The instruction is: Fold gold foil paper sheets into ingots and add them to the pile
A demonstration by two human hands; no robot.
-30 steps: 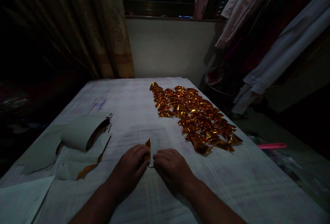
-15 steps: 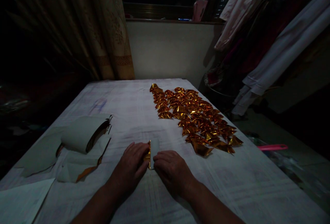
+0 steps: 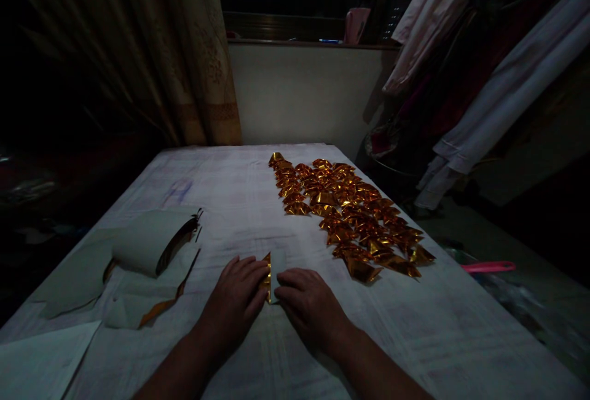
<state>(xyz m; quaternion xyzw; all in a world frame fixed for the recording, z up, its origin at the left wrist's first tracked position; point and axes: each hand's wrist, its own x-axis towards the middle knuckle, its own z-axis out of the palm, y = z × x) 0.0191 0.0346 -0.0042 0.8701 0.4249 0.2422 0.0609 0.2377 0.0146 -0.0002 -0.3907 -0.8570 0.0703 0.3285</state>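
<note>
A small piece of gold foil paper, partly folded, lies on the table in front of me. Its pale backing faces up on the right, and a narrow gold part shows on the left. My left hand grips the gold side, its fingertips covering part of it. At the paper's right edge, my right hand has its fingers curled and pressed together on the pale strip. Beyond the hands to the right, several folded gold foil pieces are laid out in overlapping rows.
A curled stack of pale-backed foil sheets rests at the left. A white sheet lies at the front left corner. The table has a checked cloth and meets the wall. Clothes hang on the right, above a pink handle.
The view has tipped up slightly. More of the pale strip shows between my hands, and the gold part now looks pointed at its top. My hands stay in nearly the same place.
</note>
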